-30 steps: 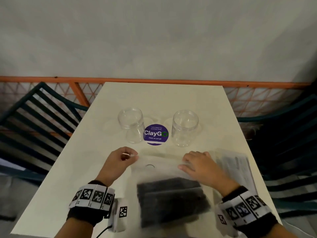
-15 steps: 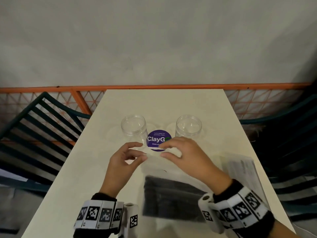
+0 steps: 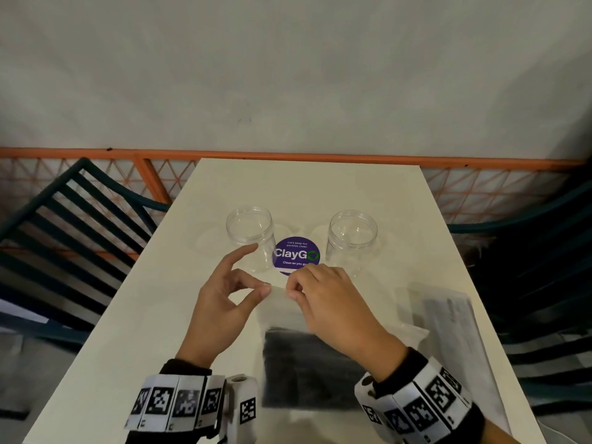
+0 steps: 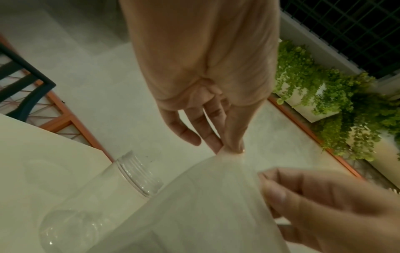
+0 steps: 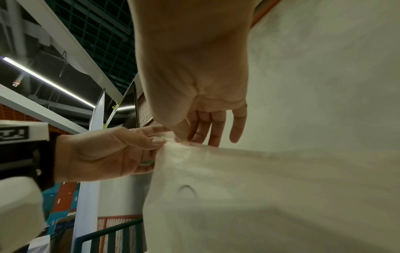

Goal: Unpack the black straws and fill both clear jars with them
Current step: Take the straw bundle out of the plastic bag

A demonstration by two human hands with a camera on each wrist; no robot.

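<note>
A clear plastic bag (image 3: 282,312) with a block of black straws (image 3: 307,366) in its lower half is lifted off the table (image 3: 134,315). My left hand (image 3: 224,296) pinches the bag's top edge between thumb and a finger, index finger raised. My right hand (image 3: 323,296) pinches the same edge just to the right. The wrist views show both pinches on the translucent bag (image 4: 207,196) (image 5: 238,179) close together. Two clear open jars stand behind: the left jar (image 3: 250,238) and the right jar (image 3: 351,241).
A purple round sticker (image 3: 296,254) lies between the jars. Another clear packet with printed paper (image 3: 448,328) lies at the right of the table. Dark slatted chairs (image 3: 64,238) flank both sides; an orange railing (image 3: 288,155) runs behind the table's far edge.
Both hands lifted the bag's top edge off the table and came together at its middle. One second ago they were apart, with the bag lying flat.
</note>
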